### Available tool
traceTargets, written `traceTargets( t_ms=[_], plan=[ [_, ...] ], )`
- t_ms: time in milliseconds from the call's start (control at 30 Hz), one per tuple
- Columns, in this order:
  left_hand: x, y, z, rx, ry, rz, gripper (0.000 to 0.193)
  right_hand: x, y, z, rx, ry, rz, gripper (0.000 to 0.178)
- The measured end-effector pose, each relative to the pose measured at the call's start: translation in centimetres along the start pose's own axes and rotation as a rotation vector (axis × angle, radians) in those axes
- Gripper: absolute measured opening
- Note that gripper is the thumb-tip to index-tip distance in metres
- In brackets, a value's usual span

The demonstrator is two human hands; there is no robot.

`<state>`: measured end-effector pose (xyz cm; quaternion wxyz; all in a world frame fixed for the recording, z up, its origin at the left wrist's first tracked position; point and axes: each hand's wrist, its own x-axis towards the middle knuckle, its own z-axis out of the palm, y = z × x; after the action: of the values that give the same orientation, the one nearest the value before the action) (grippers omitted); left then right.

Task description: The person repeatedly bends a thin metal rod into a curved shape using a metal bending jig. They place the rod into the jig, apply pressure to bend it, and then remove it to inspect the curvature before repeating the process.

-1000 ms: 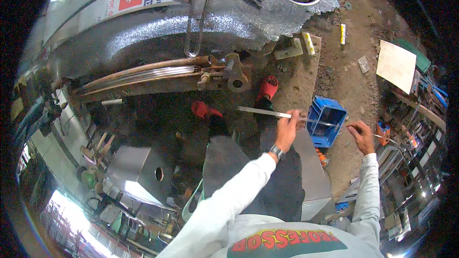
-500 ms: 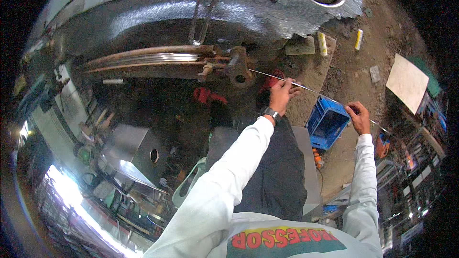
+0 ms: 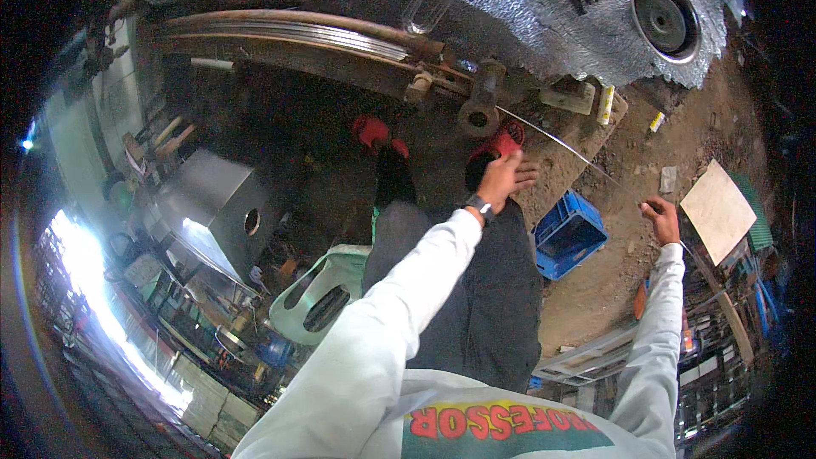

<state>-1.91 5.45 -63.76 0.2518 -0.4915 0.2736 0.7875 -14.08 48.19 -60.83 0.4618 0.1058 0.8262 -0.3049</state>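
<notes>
A thin metal rod (image 3: 557,142) runs slantwise from a rusty metal fitting with a round hole (image 3: 483,102) down toward my right hand (image 3: 664,221). My right hand is closed on the rod, and the rod's tail shows again beyond the wrist. My left hand (image 3: 505,178), a dark watch on its wrist, hovers below the rod and apart from it. Its fingers are stretched out to the right with nothing in them. Below the rod, between my hands, a blue plastic crate (image 3: 554,267) sits on the dirt ground.
Silvery foil sheeting (image 3: 544,25) spreads across the top, above a rusty pipe (image 3: 314,20) and long shiny rods (image 3: 297,34). My feet wear red shoes (image 3: 371,131). At left are a sheet-metal box (image 3: 208,191) and a pale green plastic chair (image 3: 289,313). A pale board (image 3: 718,211) lies at right.
My left hand has let go of the rod and opened. My right hand has moved outward, farther from the crate. The whole view has shifted.
</notes>
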Motion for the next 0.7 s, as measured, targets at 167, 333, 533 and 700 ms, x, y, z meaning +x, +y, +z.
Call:
traceTargets(
  t_ms=[167, 333, 533, 700],
  plan=[
    [-3.2, 2.0, -9.1, 0.093, 0.189, 0.087, 0.045, 3.6, 0.2, -3.3, -0.019, -0.341, 0.185, 0.03],
    [-4.6, 6.4, -9.2, 0.246, 0.306, 0.389, 0.044, 5.0, -2.9, 0.6, 0.003, -0.132, -0.082, 0.048],
    [-3.2, 9.8, -5.2, 0.568, 0.384, 0.586, 0.039, 4.2, -1.7, 2.7, -0.007, 0.06, -0.097, 0.032],
    [-3.3, 9.2, -3.8, 0.663, 0.492, 0.573, 0.036, 1.3, -0.8, 3.2, 0.048, 0.083, -0.066, 0.025]
  ],
)
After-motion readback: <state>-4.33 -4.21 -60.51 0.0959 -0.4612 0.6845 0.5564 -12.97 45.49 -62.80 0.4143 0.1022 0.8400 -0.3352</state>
